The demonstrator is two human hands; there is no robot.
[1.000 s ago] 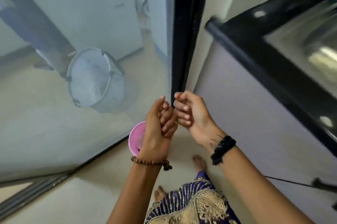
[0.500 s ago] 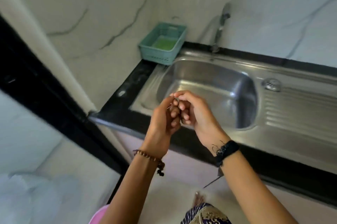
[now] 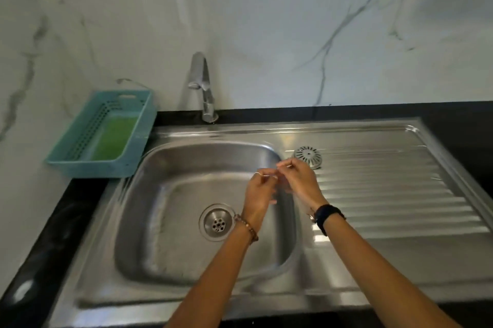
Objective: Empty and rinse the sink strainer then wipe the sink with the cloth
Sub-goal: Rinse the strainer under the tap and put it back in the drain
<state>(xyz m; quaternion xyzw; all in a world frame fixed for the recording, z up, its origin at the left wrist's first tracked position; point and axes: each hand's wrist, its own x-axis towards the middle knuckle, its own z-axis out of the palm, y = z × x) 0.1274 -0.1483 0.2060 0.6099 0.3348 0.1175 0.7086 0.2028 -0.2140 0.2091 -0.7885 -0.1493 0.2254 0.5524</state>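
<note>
Marble wall behind, black tabletop (image 3: 80, 194) carrying a steel sink (image 3: 170, 269). Fingers (image 3: 262, 181) of the left hand (image 3: 260, 194) curled over the basin, pinching one end of something thin and wiry; too small and blurred to name. Right hand (image 3: 300, 181) pinching the other end, just beside the left. Strainer (image 3: 308, 156) lying apart on the drainboard, just beyond the right hand, out of the drain (image 3: 217, 222). Tap (image 3: 204, 87) not running, as far as can be told. Green cloth (image 3: 114, 138) sitting in the teal basket (image 3: 80, 167) at left. Probably between emptying and rinsing. Next: let go the wire, pick up the strainer, open the tap, hold it under.
</note>
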